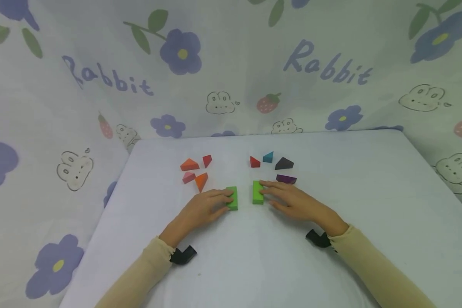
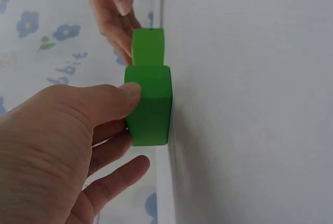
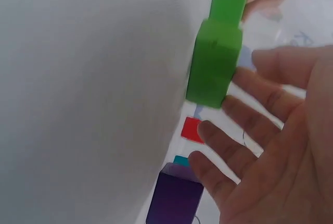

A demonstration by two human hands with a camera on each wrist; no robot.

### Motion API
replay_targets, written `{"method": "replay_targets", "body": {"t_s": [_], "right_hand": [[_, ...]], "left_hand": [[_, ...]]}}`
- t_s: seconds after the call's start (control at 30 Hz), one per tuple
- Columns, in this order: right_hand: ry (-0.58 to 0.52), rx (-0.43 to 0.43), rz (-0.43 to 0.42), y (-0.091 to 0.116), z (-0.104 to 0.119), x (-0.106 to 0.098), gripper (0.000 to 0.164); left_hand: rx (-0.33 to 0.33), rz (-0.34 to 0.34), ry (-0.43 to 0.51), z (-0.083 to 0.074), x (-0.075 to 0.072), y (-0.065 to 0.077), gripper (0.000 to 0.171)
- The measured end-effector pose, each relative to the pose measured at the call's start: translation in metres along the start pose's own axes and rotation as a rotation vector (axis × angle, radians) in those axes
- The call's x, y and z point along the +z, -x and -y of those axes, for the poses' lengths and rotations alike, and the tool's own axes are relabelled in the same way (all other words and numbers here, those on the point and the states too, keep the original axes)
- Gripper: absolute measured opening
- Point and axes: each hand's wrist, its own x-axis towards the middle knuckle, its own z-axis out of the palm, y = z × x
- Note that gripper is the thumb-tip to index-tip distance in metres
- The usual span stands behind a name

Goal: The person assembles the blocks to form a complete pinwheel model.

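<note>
Two green blocks lie on the white table in front of the person, a gap between them. At the left green block (image 1: 234,201), my left hand (image 1: 205,209) holds on with the thumb against its near side and the first fingers behind it. My right hand (image 1: 296,201) reaches to the right green block (image 1: 257,193), fingertips at its right side. In the right wrist view those fingers (image 3: 252,120) are spread and nearly straight, with the thumb standing off the block. Beyond the right hand is a dark purple block (image 1: 286,179).
At the back left lie orange (image 1: 190,164), red (image 1: 207,161) and pink (image 1: 188,177) blocks, and a second orange wedge (image 1: 201,181). A red wedge (image 1: 255,162), a teal block (image 1: 268,157) and a black block (image 1: 284,163) are at the back right. Patterned cloth (image 1: 231,64) hangs behind.
</note>
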Motion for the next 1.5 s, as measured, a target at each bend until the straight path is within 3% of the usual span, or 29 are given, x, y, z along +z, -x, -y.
{"method": "replay_targets", "body": {"t_s": [0.37,0.63,0.93,1.23,1.5], "right_hand": [[0.014,-0.011,0.006,-0.002,-0.001,-0.002,0.039],[0.017,-0.009,0.007,-0.001,-0.002,-0.002,0.04],[-0.005,0.005,0.017,0.0,-0.001,0.001,0.041],[0.001,-0.006,0.015,0.0,-0.003,0.003,0.043],[0.001,0.003,0.015,0.0,-0.002,0.002,0.044]], "left_hand": [[0.056,-0.055,0.056,-0.004,0.003,0.0,0.031],[0.063,0.007,0.062,-0.008,0.001,-0.002,0.03],[0.078,0.05,0.139,-0.012,0.001,0.0,0.028],[0.122,0.065,0.221,-0.014,0.0,-0.001,0.025],[0.16,0.062,0.226,-0.019,0.002,-0.003,0.025]]}}
